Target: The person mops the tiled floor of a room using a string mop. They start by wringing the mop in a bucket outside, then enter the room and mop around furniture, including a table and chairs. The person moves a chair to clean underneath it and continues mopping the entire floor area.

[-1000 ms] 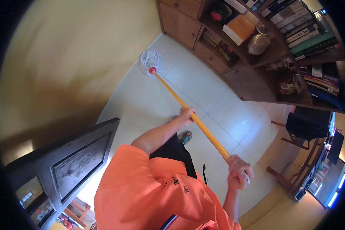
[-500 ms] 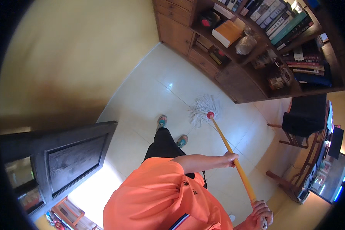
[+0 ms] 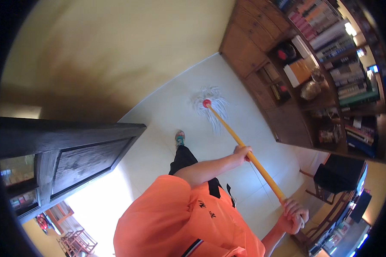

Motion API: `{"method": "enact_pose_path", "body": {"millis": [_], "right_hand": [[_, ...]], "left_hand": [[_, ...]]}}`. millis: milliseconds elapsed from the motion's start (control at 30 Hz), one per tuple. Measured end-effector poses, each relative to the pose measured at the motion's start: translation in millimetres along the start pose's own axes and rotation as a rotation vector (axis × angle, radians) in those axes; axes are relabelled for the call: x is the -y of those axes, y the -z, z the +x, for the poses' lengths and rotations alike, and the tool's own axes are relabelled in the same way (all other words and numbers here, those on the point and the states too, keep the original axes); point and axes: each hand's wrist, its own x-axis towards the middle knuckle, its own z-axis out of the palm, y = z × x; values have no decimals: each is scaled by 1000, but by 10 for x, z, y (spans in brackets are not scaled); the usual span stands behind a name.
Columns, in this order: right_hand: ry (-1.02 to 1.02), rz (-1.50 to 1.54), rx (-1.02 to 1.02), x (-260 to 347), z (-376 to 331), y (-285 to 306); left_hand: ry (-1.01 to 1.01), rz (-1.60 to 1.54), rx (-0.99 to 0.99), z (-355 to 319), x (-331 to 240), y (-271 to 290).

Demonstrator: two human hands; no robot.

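A mop with a yellow handle (image 3: 261, 170) slants across the floor, its white string head (image 3: 214, 111) spread flat on the pale tiles. A red socket (image 3: 206, 103) joins head and handle. Around the middle of the handle wraps my left hand (image 3: 243, 154), closed. My right hand (image 3: 294, 216) grips the upper end of the handle at the lower right, its fingers curled round it.
A dark wooden bookcase (image 3: 283, 112) with books and jars stands along the right. To the left are a yellow wall (image 3: 116, 55) and an open dark door (image 3: 90, 162). A chair (image 3: 336, 173) is by a desk at right. My shoe (image 3: 179, 138) rests on the tiles.
The mop head has slid left and farther away across the floor. Both hands keep their hold on the handle. My view has turned, so the bookcase and chair sit farther right.
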Motion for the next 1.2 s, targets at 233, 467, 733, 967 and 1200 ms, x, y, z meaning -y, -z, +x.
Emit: {"method": "enact_pose_path", "body": {"millis": [233, 467, 733, 967, 1200], "right_hand": [[-139, 250, 316, -719, 812, -1309], [-275, 409, 283, -1365, 1425, -1861], [-398, 488, 4, -1895, 1865, -2113], [-643, 518, -49, -2506, 2334, -1278], [-708, 159, -583, -2719, 2199, -1926]], "left_hand": [[-47, -344, 59, -246, -1413, 1455], [-427, 1857, -861, -1789, -2644, 3874], [416, 2342, -1053, -2704, -2879, 4956], [385, 2432, -1165, -2617, -2209, 4717], [445, 2492, -879, -2680, -1384, 4266]]}}
